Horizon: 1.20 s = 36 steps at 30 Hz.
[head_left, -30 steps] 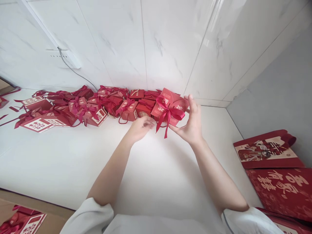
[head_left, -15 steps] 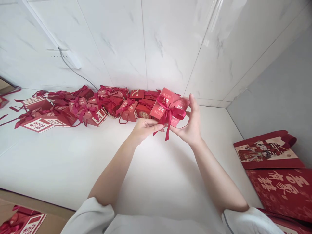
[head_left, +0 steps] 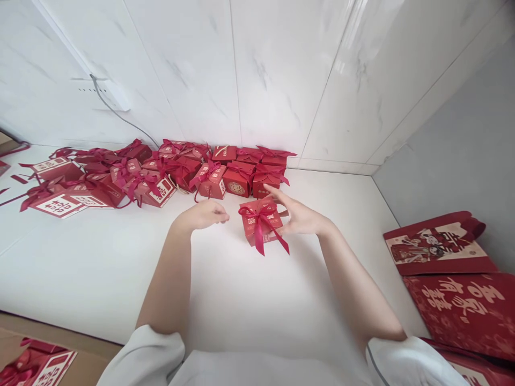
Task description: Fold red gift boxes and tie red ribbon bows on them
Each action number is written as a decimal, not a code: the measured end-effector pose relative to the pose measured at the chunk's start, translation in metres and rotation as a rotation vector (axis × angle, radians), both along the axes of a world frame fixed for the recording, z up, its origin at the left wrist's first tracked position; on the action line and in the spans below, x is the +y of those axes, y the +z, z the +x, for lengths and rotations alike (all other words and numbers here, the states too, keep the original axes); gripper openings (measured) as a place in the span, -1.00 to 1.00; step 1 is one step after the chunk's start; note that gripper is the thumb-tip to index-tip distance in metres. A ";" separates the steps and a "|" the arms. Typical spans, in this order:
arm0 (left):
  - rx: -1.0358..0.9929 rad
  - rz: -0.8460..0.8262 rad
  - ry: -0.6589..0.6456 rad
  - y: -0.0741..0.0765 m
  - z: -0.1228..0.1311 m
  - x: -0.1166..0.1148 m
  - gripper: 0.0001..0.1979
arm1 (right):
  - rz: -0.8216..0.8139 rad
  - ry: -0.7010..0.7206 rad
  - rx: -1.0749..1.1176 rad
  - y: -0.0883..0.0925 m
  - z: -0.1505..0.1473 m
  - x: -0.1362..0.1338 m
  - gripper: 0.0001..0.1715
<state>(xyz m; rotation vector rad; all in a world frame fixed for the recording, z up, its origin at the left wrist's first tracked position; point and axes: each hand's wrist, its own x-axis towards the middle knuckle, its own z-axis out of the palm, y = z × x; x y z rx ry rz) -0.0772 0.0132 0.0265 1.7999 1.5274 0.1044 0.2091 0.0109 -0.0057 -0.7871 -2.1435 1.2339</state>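
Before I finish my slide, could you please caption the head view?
Right-hand fingers hold a ribboned red box, more boxes behind.

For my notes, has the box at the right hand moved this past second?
Yes: judged against the tiled wall, the box has come away from it, toward the person and leftward.

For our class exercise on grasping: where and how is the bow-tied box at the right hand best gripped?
Probably grip the box by its left and right walls, coming from both sides: its top looks roughly square, the bow sits there, and ribbon tails hang over the front.
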 end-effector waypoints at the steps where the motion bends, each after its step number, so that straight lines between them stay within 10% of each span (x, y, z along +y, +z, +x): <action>1: -0.057 0.099 0.042 0.001 0.002 -0.001 -0.69 | -0.025 0.018 -0.008 -0.005 -0.002 0.002 0.26; 7: -0.332 0.349 0.102 0.002 0.045 -0.008 -0.71 | 0.058 -0.120 -0.307 -0.005 0.005 -0.001 0.07; 12: -0.306 0.360 0.030 -0.008 0.058 -0.009 -0.81 | 0.126 -0.309 -0.404 0.023 0.018 -0.014 -0.74; 18: -0.200 0.356 -0.025 -0.010 0.057 -0.011 -0.84 | 0.112 -0.373 -0.394 0.021 -0.016 -0.018 -0.56; 28: -0.126 0.505 -0.032 -0.024 0.065 -0.008 -0.91 | 0.398 -0.410 -0.453 0.007 -0.040 -0.025 -0.96; 36: -0.086 0.501 -0.007 -0.022 0.066 -0.008 -0.91 | 0.618 -0.119 -0.542 0.029 -0.031 -0.040 -0.77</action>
